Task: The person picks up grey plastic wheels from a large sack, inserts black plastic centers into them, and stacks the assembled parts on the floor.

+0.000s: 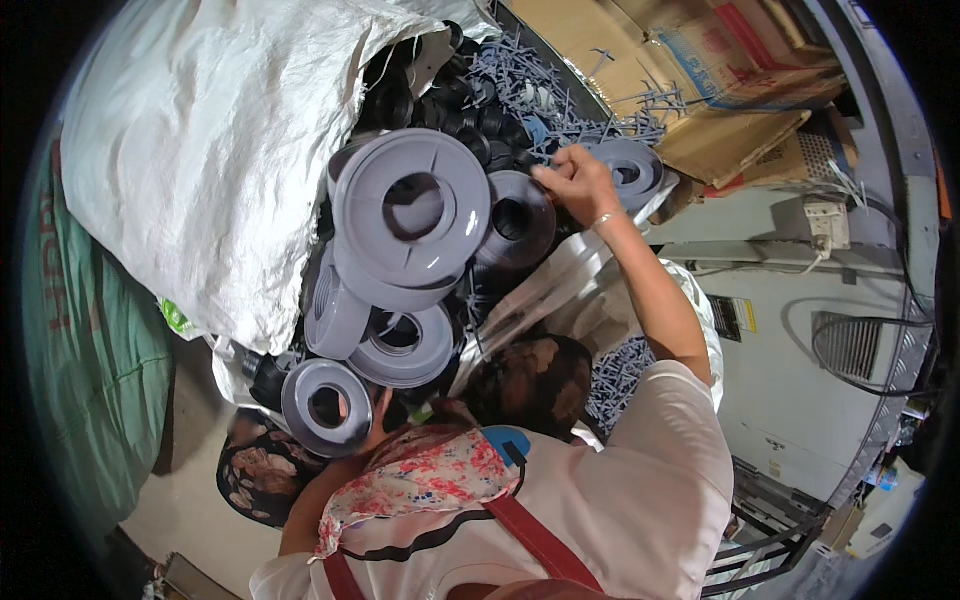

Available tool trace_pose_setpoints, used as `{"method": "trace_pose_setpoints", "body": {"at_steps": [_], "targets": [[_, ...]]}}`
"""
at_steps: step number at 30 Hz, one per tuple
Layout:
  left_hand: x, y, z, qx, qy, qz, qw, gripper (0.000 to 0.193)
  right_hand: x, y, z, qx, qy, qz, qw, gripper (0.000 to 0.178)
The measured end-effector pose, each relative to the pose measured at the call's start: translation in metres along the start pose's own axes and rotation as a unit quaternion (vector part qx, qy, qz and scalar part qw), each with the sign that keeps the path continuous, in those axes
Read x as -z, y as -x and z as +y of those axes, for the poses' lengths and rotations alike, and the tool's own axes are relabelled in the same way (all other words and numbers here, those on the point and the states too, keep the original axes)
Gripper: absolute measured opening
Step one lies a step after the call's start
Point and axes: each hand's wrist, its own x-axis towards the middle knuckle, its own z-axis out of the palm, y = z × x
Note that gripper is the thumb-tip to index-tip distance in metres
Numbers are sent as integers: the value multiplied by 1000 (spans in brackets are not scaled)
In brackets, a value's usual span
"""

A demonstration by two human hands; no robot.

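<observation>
Low on the left, my left hand [378,420] grips a grey plastic ring [300,420]; a finger shows through its hole and the rest is partly hidden behind it. My right hand [580,186] reaches out at the upper right with fingers curled together; whatever they may hold is too small to make out. It is beside a grey flanged ring [532,230] and another grey ring [640,160]. Between my hands lies a stack of grey parts, topped by a large round flanged piece [465,195]. Below it rests another grey ring [435,345].
A big white woven sack [210,150] stands at the left, beside a green sack [110,370]. Black plastic parts [490,122] and thin grey sprues [515,75] lie behind the stack. Cardboard boxes [760,55] are at the far right, a pale machine cabinet [770,390] at the right.
</observation>
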Motion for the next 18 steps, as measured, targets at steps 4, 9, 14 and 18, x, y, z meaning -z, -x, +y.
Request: {"method": "trace_pose_setpoints", "body": {"at_steps": [4,9,14,18], "targets": [[-17,-3,-6,9,45,-2,999,78,9,-29,85,-32,544,55,837,47],[-41,8,-14,44,101,-10,994,78,-30,-69,113,-135,623,91,765,31],[-24,11,-8,36,69,-13,997,79,-49,-90,132,-177,659,120,721,35],[3,9,5,29,9,-12,999,79,-33,-66,101,-133,582,136,791,41]]}}
